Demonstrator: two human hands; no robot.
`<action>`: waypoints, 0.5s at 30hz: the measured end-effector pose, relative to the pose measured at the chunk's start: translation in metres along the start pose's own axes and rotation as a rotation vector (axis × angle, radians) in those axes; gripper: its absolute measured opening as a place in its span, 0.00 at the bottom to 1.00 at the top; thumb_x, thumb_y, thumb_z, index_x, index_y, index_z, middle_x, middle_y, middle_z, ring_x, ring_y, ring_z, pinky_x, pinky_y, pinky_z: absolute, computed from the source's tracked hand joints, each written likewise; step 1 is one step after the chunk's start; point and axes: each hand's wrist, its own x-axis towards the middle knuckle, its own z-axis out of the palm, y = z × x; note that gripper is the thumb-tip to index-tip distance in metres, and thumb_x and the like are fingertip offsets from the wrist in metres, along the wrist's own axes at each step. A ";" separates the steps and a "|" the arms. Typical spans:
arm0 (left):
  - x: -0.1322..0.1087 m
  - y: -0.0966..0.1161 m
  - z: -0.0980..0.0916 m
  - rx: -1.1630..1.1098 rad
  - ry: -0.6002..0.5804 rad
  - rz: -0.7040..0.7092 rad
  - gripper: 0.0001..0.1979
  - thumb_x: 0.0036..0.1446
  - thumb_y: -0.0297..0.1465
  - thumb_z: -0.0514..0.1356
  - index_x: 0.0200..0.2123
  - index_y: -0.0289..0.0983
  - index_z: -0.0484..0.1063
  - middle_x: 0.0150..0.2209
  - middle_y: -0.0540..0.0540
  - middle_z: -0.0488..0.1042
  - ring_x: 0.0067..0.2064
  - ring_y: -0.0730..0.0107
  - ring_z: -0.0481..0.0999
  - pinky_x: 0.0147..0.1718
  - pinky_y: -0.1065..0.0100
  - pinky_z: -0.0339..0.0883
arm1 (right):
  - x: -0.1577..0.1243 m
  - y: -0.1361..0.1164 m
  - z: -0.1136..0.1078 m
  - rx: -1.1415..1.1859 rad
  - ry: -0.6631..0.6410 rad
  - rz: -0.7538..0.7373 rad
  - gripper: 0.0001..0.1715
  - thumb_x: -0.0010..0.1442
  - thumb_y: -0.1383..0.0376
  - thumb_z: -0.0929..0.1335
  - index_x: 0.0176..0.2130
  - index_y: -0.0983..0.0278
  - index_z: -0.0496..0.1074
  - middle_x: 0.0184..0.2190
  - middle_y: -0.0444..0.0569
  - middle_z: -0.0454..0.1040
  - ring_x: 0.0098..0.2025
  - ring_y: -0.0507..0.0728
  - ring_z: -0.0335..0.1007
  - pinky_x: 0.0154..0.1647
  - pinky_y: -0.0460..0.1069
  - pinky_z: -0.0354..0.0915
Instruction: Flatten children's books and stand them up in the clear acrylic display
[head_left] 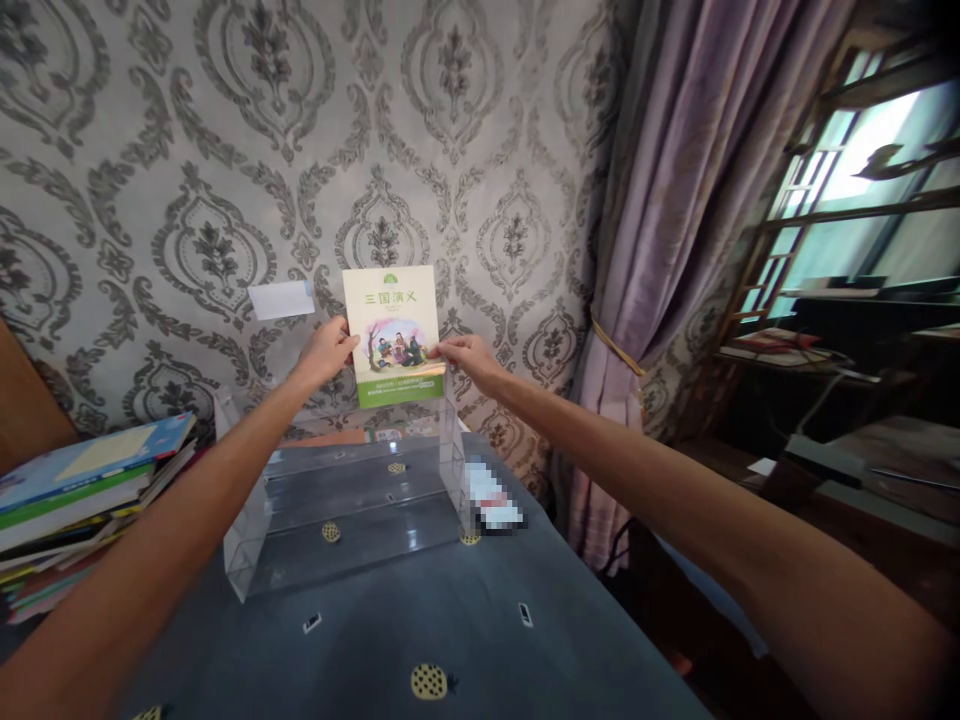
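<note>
I hold a thin book (pixel 393 320) with a cream and green cover upright in front of the patterned wall. My left hand (pixel 328 350) pinches its left edge and my right hand (pixel 466 358) pinches its right edge. The book's bottom edge sits at the back top of a clear acrylic tiered stand (pixel 345 510) on the table. The stand's steps hold nothing that I can see.
A stack of books (pixel 82 500) lies at the table's left. The dark grey cloth (pixel 420 630) with small prints covers the table. A blurred small item (pixel 491 500) lies right of the stand. Purple curtain (pixel 675 250) and a window are at right.
</note>
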 end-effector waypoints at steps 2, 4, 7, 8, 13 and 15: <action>-0.001 0.001 -0.003 0.029 -0.009 0.015 0.08 0.53 0.32 0.58 0.37 0.38 0.69 0.27 0.48 0.76 0.31 0.62 0.78 0.30 0.67 0.69 | -0.001 0.000 0.000 0.029 -0.003 0.004 0.15 0.50 0.57 0.68 0.26 0.65 0.79 0.25 0.49 0.77 0.32 0.56 0.64 0.37 0.50 0.61; -0.002 0.002 -0.005 0.040 -0.017 0.029 0.08 0.52 0.33 0.58 0.36 0.38 0.69 0.28 0.48 0.76 0.33 0.62 0.78 0.31 0.67 0.69 | -0.002 0.000 0.000 0.056 -0.004 0.013 0.14 0.49 0.58 0.68 0.25 0.65 0.79 0.27 0.49 0.77 0.32 0.56 0.64 0.37 0.50 0.61; -0.003 0.002 -0.006 0.029 -0.036 0.046 0.08 0.50 0.33 0.58 0.35 0.38 0.68 0.29 0.47 0.77 0.34 0.60 0.78 0.33 0.66 0.69 | -0.003 0.001 0.000 0.079 0.002 0.038 0.13 0.48 0.58 0.69 0.25 0.64 0.79 0.29 0.49 0.78 0.33 0.56 0.66 0.37 0.50 0.62; -0.003 0.001 -0.006 0.014 -0.035 0.051 0.08 0.50 0.34 0.59 0.35 0.38 0.68 0.29 0.47 0.77 0.34 0.60 0.78 0.33 0.66 0.69 | -0.003 0.001 0.001 0.085 0.004 0.045 0.13 0.48 0.58 0.69 0.25 0.63 0.79 0.30 0.49 0.78 0.33 0.56 0.66 0.37 0.50 0.62; -0.001 -0.001 -0.003 -0.070 0.010 0.077 0.07 0.50 0.33 0.58 0.33 0.38 0.67 0.26 0.50 0.75 0.30 0.63 0.77 0.29 0.69 0.67 | -0.005 0.003 0.000 0.101 0.006 0.062 0.14 0.47 0.55 0.70 0.25 0.63 0.80 0.33 0.49 0.80 0.37 0.57 0.69 0.38 0.50 0.63; -0.001 -0.001 -0.003 -0.090 0.021 0.088 0.06 0.50 0.33 0.57 0.33 0.39 0.66 0.24 0.51 0.74 0.29 0.64 0.77 0.27 0.70 0.66 | -0.006 0.002 0.000 0.103 0.003 0.061 0.14 0.46 0.55 0.71 0.25 0.63 0.80 0.33 0.49 0.80 0.38 0.57 0.69 0.39 0.50 0.63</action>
